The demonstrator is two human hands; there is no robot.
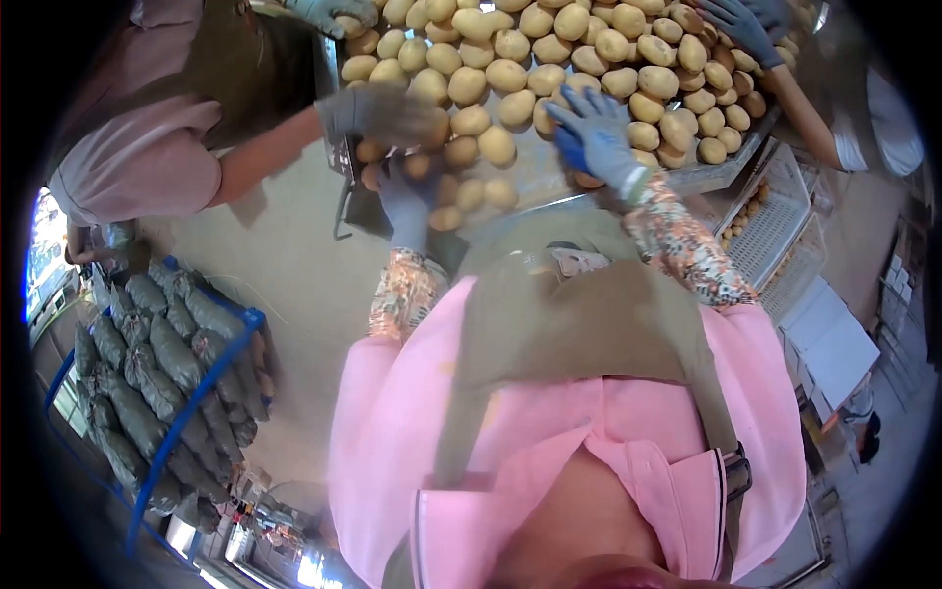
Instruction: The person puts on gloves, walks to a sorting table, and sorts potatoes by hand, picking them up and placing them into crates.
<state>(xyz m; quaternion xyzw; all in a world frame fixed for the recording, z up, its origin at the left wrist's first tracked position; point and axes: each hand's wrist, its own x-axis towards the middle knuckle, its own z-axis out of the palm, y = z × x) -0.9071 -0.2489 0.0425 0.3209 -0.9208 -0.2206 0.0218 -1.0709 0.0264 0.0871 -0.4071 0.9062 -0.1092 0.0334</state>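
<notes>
Many potatoes [507, 76] lie piled on a metal sorting table [538, 175] in front of me. My right hand [597, 135], in a grey-blue glove, rests over potatoes near the front edge with its fingers stretched apart. My left hand [402, 201], also gloved, is at the table's front left, beside a few potatoes blurred by motion. Its fingers are smeared, so I cannot make out whether it grips one. Just above it passes a co-worker's gloved hand [378, 113], also blurred.
Co-workers stand at the left and right; one's gloved hand [741, 27] reaches into the pile at the upper right. A blue-framed cart [196, 393] holds several filled dark net bags [137, 373]. White crates [770, 226] with some potatoes stand at the right below the table.
</notes>
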